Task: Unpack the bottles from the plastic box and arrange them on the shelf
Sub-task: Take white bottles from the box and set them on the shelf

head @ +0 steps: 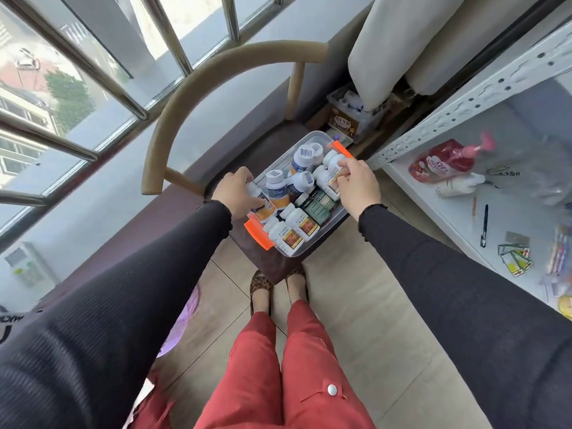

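Observation:
A clear plastic box (312,136) with orange latches sits on the dark seat of a chair, packed with several pill bottles. Most are white with white caps; one dark green bottle (315,206) lies near the right side. My left hand (236,193) is closed around a white bottle with an orange and blue label (263,209) at the box's left edge. My right hand (359,184) grips a white bottle with a red and white label (326,181) at the box's right side. The white metal shelf (433,205) stands to the right.
On the shelf lie a red refill pouch (442,161), a pink-topped pump bottle, a black pen (484,226) and small packets (515,261). The chair's curved wooden backrest (185,97) arcs behind the box. A small box of goods (353,116) sits on the floor beyond.

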`<state>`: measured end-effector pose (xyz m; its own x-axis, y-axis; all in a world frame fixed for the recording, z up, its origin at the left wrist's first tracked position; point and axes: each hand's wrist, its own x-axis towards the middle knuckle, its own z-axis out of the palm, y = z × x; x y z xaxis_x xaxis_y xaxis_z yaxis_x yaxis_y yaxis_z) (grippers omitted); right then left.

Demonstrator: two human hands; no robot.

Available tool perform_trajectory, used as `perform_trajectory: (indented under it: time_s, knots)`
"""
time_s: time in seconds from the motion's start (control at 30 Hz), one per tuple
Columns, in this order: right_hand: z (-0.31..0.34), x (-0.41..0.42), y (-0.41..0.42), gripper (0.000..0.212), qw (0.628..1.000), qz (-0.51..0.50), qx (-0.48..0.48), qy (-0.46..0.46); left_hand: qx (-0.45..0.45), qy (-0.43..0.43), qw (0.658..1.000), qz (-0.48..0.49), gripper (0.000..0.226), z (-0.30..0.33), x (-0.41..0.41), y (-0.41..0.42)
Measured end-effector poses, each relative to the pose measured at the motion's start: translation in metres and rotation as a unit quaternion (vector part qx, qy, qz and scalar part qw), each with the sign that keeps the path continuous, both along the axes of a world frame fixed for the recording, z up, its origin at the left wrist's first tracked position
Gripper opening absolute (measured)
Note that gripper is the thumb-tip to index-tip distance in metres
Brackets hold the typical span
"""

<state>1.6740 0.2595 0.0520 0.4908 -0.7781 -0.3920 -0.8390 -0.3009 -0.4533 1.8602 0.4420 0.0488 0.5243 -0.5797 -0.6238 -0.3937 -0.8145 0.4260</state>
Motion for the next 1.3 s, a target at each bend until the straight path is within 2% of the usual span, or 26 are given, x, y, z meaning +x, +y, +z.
perform_trajectory:
  time_s: [0.13, 0.27, 0.4, 0.5, 0.57, 0.73, 0.87, 0.97, 1.07, 1.13, 1.23, 1.3]
  knots:
    - [0.0, 0.011, 0.01, 0.033, 0.999, 0.034, 0.015, -0.01, -0.03, 0.022, 0.999, 0.013, 0.048, 0.011, -0.003, 0.003]
    - [0.001, 0.043, 0.034, 0.033, 0.991, 0.102, 0.075, -0.041, -0.079, -0.004, 0.996, 0.04, 0.046, 0.024, -0.002, 0.009]
    - [-0.011, 0.08, 0.05, 0.043, 0.983, 0.151, 0.105, 0.01, -0.105, -0.008, 0.992, 0.063, 0.044, 0.031, 0.005, 0.017]
    - [-0.021, 0.096, 0.058, 0.036, 0.983, 0.144, 0.102, 0.053, -0.127, 0.009, 0.988, 0.083, 0.044, 0.032, 0.007, 0.022]
    - [-0.021, 0.099, 0.06, 0.034, 0.986, 0.128, 0.1, 0.048, -0.143, 0.031, 0.984, 0.097, 0.047, 0.036, 0.007, 0.023]
    - [0.011, 0.071, 0.04, 0.041, 0.974, -0.008, 0.177, -0.143, -0.174, 0.096, 0.968, 0.153, 0.05, 0.062, 0.005, 0.009]
    - [0.071, 0.019, 0.001, 0.039, 0.924, -0.129, 0.233, -0.274, -0.241, 0.172, 0.941, 0.162, 0.041, 0.109, -0.019, -0.031]
    - [0.122, -0.034, -0.024, 0.045, 0.883, -0.19, 0.268, -0.335, -0.297, 0.236, 0.917, 0.124, 0.035, 0.158, -0.053, -0.072]
    - [0.178, -0.101, -0.043, 0.032, 0.843, -0.245, 0.273, -0.394, -0.33, 0.285, 0.898, 0.046, 0.027, 0.21, -0.096, -0.119]
    - [0.216, -0.148, -0.054, 0.029, 0.818, -0.271, 0.262, -0.434, -0.341, 0.314, 0.886, -0.013, 0.026, 0.239, -0.131, -0.153]
    - [0.263, -0.214, -0.075, 0.036, 0.781, -0.301, 0.229, -0.497, -0.355, 0.339, 0.867, -0.084, 0.032, 0.277, -0.191, -0.206]
    - [0.285, -0.257, -0.094, 0.034, 0.758, -0.314, 0.198, -0.537, -0.357, 0.367, 0.849, -0.127, 0.026, 0.298, -0.238, -0.242]
